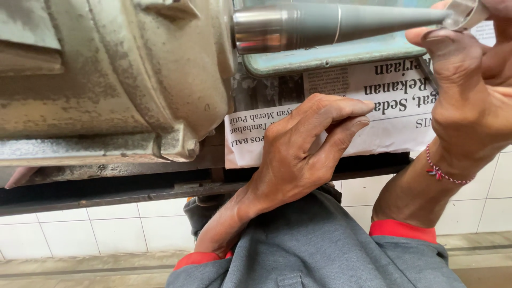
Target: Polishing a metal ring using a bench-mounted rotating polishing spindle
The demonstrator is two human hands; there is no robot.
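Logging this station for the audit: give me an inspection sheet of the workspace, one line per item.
Surface: newspaper spread on a bench with a dark metal edge.
Job's things: tapered metal spindle sticking out of a worn, grimy motor housing; small clear piece at its tip.
Clutter: nothing seen.
Hands: left hand rests curled on the newspaper, holding nothing; right hand pinches the clear piece at the spindle tip.
Cables: nothing seen.
Surroundings: white tiled wall below the bench, teal tray behind the spindle, red thread bracelet on the right wrist.
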